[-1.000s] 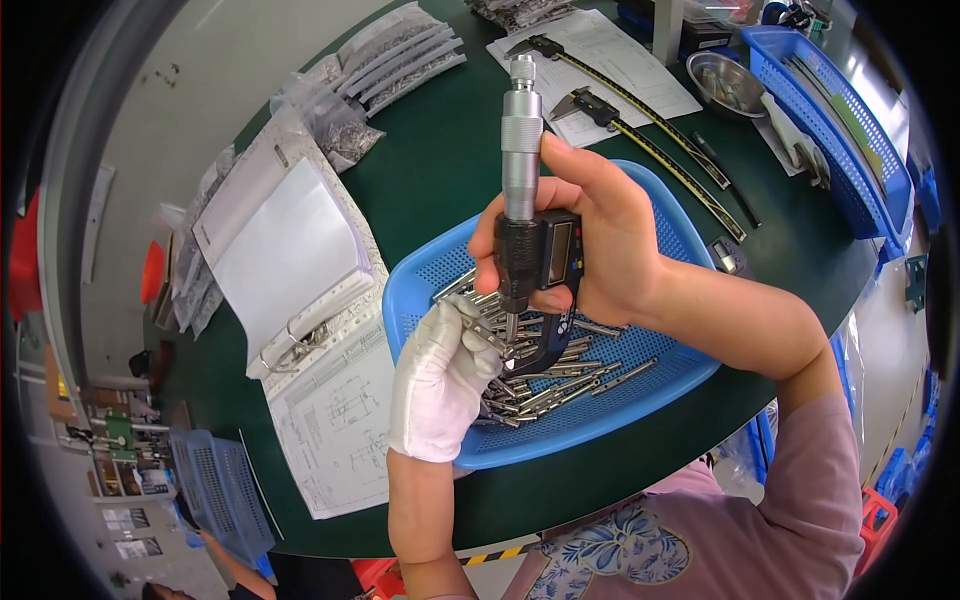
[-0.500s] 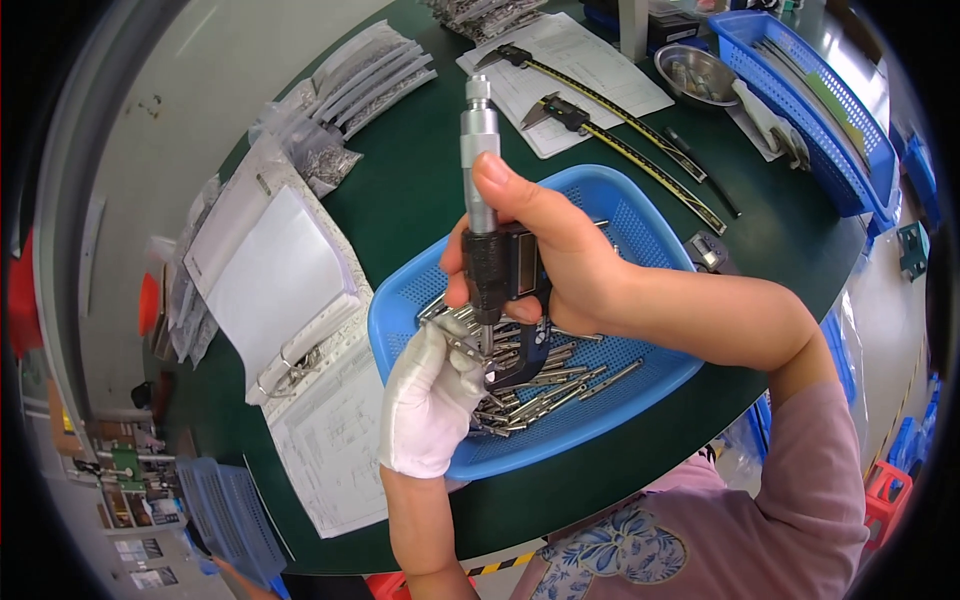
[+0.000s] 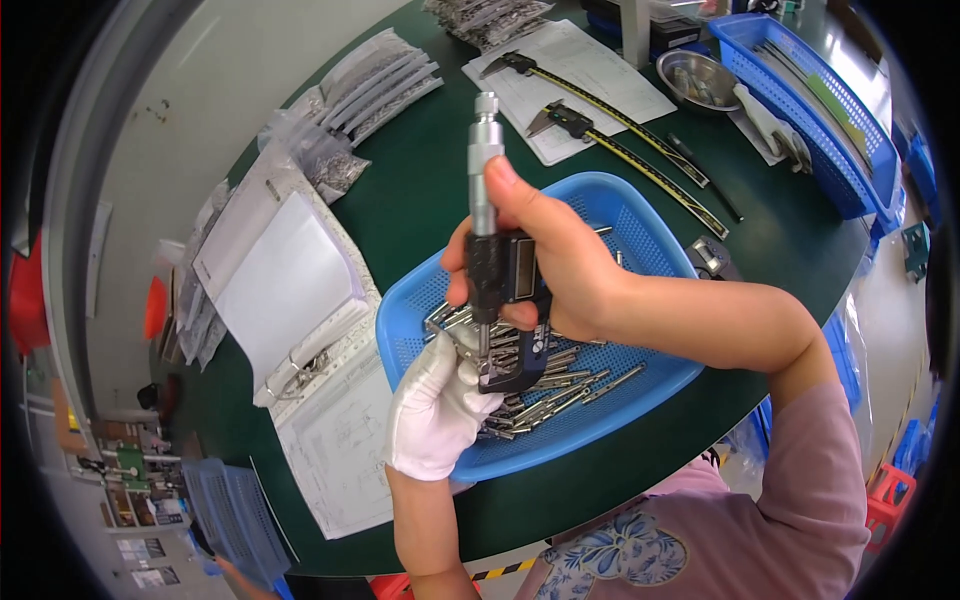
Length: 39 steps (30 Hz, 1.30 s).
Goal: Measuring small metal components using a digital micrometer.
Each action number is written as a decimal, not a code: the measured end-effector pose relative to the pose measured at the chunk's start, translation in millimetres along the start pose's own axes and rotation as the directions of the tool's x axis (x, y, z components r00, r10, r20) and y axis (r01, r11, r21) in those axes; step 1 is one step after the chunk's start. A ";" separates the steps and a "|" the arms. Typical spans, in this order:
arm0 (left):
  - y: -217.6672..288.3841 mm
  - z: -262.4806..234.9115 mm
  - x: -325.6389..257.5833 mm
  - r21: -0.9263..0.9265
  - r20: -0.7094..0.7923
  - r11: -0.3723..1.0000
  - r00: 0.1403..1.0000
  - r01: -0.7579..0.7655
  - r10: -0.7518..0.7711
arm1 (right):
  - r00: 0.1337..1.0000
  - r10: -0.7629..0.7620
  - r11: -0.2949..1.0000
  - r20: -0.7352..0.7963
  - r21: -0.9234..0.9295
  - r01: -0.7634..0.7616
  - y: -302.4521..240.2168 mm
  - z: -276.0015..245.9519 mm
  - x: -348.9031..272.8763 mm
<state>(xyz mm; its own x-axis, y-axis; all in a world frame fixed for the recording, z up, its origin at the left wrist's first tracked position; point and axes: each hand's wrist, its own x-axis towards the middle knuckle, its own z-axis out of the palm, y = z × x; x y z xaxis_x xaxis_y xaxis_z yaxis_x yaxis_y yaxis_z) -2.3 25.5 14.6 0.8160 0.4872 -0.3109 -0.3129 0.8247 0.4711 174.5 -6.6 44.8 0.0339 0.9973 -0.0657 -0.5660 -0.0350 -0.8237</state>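
Observation:
My bare right hand (image 3: 545, 245) grips a digital micrometer (image 3: 487, 255) upright, thumb against its silver thimble. The tool's dark frame curves down over a blue perforated basket (image 3: 640, 215). My left hand (image 3: 432, 410), in a white glove, pinches a slim metal pin (image 3: 450, 343) beside the micrometer's spindle and anvil. Whether the pin touches both measuring faces is too small to tell. Below the hands, many similar metal pins (image 3: 570, 393) lie loose in the basket.
Two digital calipers (image 3: 630, 145) and a black pen lie beyond the basket. A metal bowl (image 3: 697, 80) and a blue crate (image 3: 800, 100) stand far right. At left are an open ring binder (image 3: 290, 265), drawing sheets and bagged parts (image 3: 375, 85).
The view has shifted slightly. The micrometer's lower frame and my gloved left hand are closer together, with the fingers nearer the anvil. Both grips stay the same.

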 end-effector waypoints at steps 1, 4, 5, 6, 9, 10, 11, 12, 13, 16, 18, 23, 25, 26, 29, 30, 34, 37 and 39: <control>0.4 -0.1 0.5 -0.003 -0.005 1.000 1.000 -0.012 0.012 | 1.000 0.003 1.000 -0.025 0.024 -0.002 0.6 -0.6 0.5; 0.9 1.8 1.2 -0.033 0.030 0.999 0.999 0.012 -0.011 | 0.996 0.051 0.996 -0.071 0.072 -0.046 -1.2 1.5 1.8; 1.3 3.2 1.4 -0.036 0.031 0.999 1.000 0.003 -0.002 | 0.992 0.076 0.994 -0.100 0.090 -0.067 -2.3 2.5 1.9; 1.9 4.4 1.7 -0.022 0.034 1.000 0.999 0.012 -0.011 | 0.992 0.078 0.994 -0.095 0.084 -0.070 -1.8 1.6 2.6; 1.5 0.1 1.6 -0.033 0.056 0.999 0.998 0.011 -0.009 | 0.988 0.133 0.979 -0.074 0.162 -0.119 -0.7 -0.3 2.7; 1.1 -1.3 1.2 -0.053 0.073 0.999 0.997 0.010 -0.006 | 0.988 0.134 0.978 -0.078 0.169 -0.120 -1.0 0.5 1.8; 0.8 -1.4 -0.5 -0.055 0.072 0.999 0.997 0.002 0.002 | 0.987 0.137 0.977 -0.081 0.177 -0.121 -0.3 1.5 1.8; -0.1 -0.4 -2.7 0.026 0.054 0.993 0.992 -0.112 0.110 | 0.988 0.138 0.977 -0.073 0.174 -0.124 -0.2 2.0 2.1; -1.1 1.0 -5.2 0.109 0.044 0.969 0.975 -0.222 0.219 | 0.984 0.165 0.972 -0.069 0.180 -0.151 -0.6 2.4 3.0; -7.1 11.9 2.8 0.731 -0.068 0.564 0.781 -0.384 0.621 | 0.971 0.227 0.956 -0.079 0.207 -0.207 -4.9 -9.6 5.3; -7.4 6.5 1.4 0.895 0.035 0.297 0.717 -0.333 0.697 | 0.971 0.229 0.957 -0.074 0.199 -0.210 -6.1 -6.7 3.6; -11.1 11.3 4.1 0.795 0.551 -0.587 0.587 -0.153 0.594 | 0.977 0.213 0.954 -0.026 0.219 -0.203 -6.9 -4.7 2.4; -11.7 13.1 6.0 0.768 0.578 -0.621 0.586 -0.155 0.569 | 0.980 0.198 0.950 0.000 0.247 -0.192 -8.2 -8.2 1.8; -10.5 14.0 6.1 0.739 0.601 -0.658 0.586 -0.147 0.544 | 0.980 0.199 0.952 -0.011 0.239 -0.191 -9.4 -7.9 1.6; -10.2 14.2 6.1 0.697 0.625 -0.703 0.596 -0.137 0.504 | 0.980 0.199 0.949 -0.014 0.251 -0.189 -8.9 -8.9 3.0; -10.7 13.9 5.8 0.690 0.626 -0.712 0.599 -0.130 0.499 | 0.980 0.197 0.952 -0.019 0.241 -0.187 -8.6 -8.8 2.9; -11.9 16.9 4.4 0.654 0.642 -0.750 0.595 -0.098 0.483 | 0.978 0.205 0.954 -0.026 0.227 -0.194 -9.3 -8.3 2.4; -12.1 17.5 3.2 0.605 0.668 -0.794 0.581 -0.060 0.465 | 0.978 0.207 0.954 -0.010 0.223 -0.200 -9.1 -8.2 1.7; -11.9 18.1 1.8 0.547 0.681 -0.837 0.590 -0.018 0.433 | 0.977 0.212 0.951 0.009 0.230 -0.208 -8.8 -7.7 2.1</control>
<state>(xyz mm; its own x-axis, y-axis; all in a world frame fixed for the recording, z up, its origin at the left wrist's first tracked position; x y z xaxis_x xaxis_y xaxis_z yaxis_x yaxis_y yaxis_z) 11.7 11.3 23.3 0.6775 0.4490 0.5826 0.5132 -0.8560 0.0629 185.9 -4.7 47.6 -0.0941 0.9678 -0.2336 -0.7346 -0.2259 -0.6398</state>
